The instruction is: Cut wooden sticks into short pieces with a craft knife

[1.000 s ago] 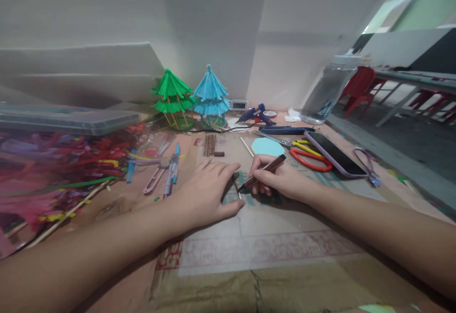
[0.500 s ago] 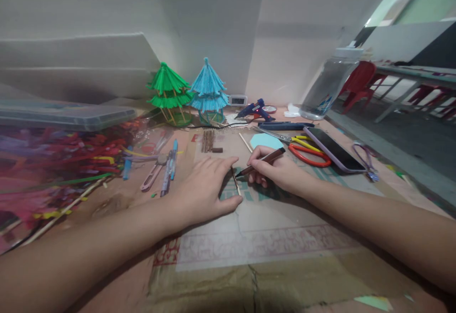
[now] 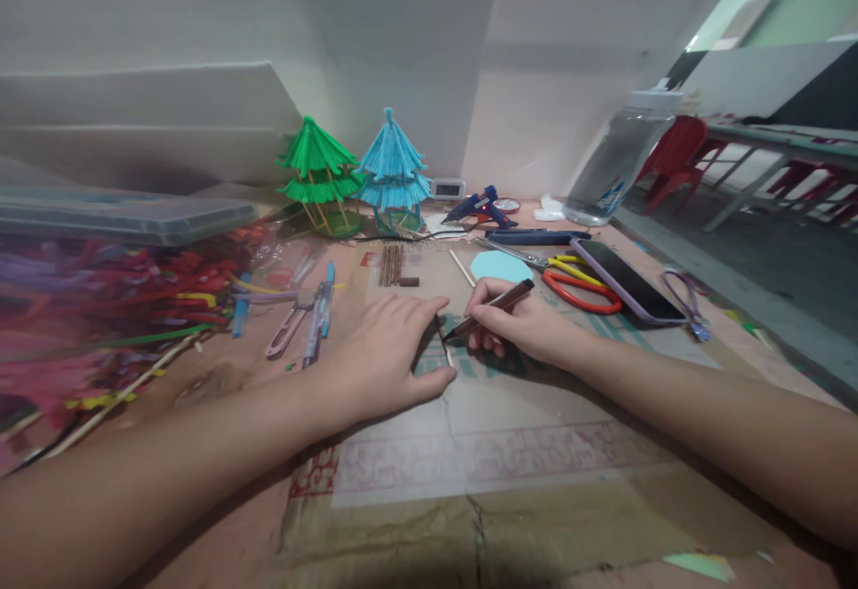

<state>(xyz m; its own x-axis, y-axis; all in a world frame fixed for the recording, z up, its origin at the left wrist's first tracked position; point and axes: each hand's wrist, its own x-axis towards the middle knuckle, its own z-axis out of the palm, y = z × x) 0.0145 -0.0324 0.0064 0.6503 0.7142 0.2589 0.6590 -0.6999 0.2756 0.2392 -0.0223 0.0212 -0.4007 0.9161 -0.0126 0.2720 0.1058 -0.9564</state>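
My left hand (image 3: pixel 392 348) rests on the cardboard, gripping a thin wooden stick (image 3: pixel 449 355) by its two ends between thumb and forefinger. Much of the stick is dark brown; its near end is pale. A brown marker (image 3: pixel 500 309) is pinched in my right hand (image 3: pixel 516 321), uncapped, its dark tip touching the stick near the middle. Beyond the left hand lie several brown-coloured sticks (image 3: pixel 391 265) in a row, with the brown marker cap (image 3: pixel 408 282) beside them. A pale stick (image 3: pixel 461 267) and a light blue paper octagon (image 3: pixel 501 266) lie past the right hand.
Green (image 3: pixel 320 164) and blue (image 3: pixel 394 160) paper pagodas stand by the wall, near a glue gun (image 3: pixel 483 207). Scissors (image 3: pixel 583 292), a phone (image 3: pixel 626 281) and a clear bottle (image 3: pixel 613 160) are at right. Pens (image 3: pixel 326 303), a pink cutter (image 3: pixel 288 330) and colourful strips (image 3: pixel 167 294) lie left.
The marker tip has slid slightly nearer to me along the stick, and the right hand has shifted a little with it. The left hand stays in place.
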